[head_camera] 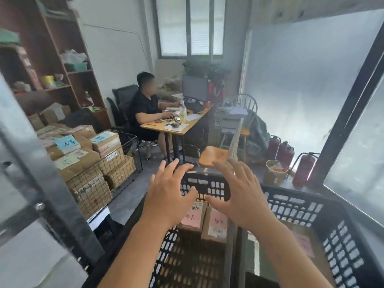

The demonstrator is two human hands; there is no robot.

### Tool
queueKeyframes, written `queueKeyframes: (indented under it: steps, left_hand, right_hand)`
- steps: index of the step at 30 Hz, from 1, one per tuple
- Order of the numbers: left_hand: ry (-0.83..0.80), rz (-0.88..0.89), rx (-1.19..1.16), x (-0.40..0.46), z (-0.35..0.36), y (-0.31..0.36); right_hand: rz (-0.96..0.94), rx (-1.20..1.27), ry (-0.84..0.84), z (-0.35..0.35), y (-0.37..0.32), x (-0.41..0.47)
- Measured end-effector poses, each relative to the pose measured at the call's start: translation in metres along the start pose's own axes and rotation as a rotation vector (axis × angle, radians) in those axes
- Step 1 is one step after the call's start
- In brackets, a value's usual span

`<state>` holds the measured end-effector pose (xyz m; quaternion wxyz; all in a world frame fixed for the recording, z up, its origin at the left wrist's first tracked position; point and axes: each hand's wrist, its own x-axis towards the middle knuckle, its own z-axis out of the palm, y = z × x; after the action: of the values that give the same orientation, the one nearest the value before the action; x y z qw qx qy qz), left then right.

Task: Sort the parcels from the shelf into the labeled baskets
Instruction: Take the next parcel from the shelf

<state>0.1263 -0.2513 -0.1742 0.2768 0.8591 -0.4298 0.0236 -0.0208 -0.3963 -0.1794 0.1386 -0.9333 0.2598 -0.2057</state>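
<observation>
**Both hands spread, holding nothing**

Our left hand (170,194) and right hand (236,194) hover with fingers splayed above two brown parcels (204,221), each bearing a pink handwritten label, lying side by side in the nearer black basket (187,262). A second black basket (340,235) sits beside it.

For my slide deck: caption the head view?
Both open hands, left and right, hover over a black basket holding two labeled parcels.

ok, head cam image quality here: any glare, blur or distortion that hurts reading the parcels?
Head view: the bright frosted glass panel on the right washes that side in haze; the grey metal post at near left is smeared and bowed by the wide lens; the pink-labelled cardboard parcels in the black plastic basket are soft, handwriting unreadable; both open hands, left hand and right hand, are fairly sharp.
</observation>
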Motion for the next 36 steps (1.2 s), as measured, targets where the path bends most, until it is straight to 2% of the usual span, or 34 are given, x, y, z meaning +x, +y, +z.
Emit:
queueKeyframes:
  steps: [6, 11, 20, 28, 32, 36]
  left_hand:
    - [0.173, -0.179, 0.039, -0.069, -0.022, 0.042]
    - [0.305, -0.347, 0.113, -0.145, -0.051, 0.058]
    - [0.565, -0.657, 0.230, -0.301, -0.140, 0.048]
    - [0.809, -0.763, 0.380, -0.431, -0.244, 0.051]
    - [0.926, -0.731, 0.457, -0.461, -0.294, 0.034]
    - [0.809, -0.808, 0.398, -0.453, -0.320, 0.003]
  right_hand:
    - [-0.182, 0.087, -0.028, -0.030, -0.001, -0.027]
    - [-0.349, 0.198, -0.110, -0.034, -0.041, -0.049]
    - [-0.765, 0.454, -0.281, -0.036, -0.185, -0.107]
    - [-0.980, 0.696, -0.384, -0.043, -0.333, -0.178]
    - [-0.918, 0.944, -0.417, -0.043, -0.396, -0.195]
    - [-0.581, 1.153, -0.574, -0.039, -0.451, -0.187]
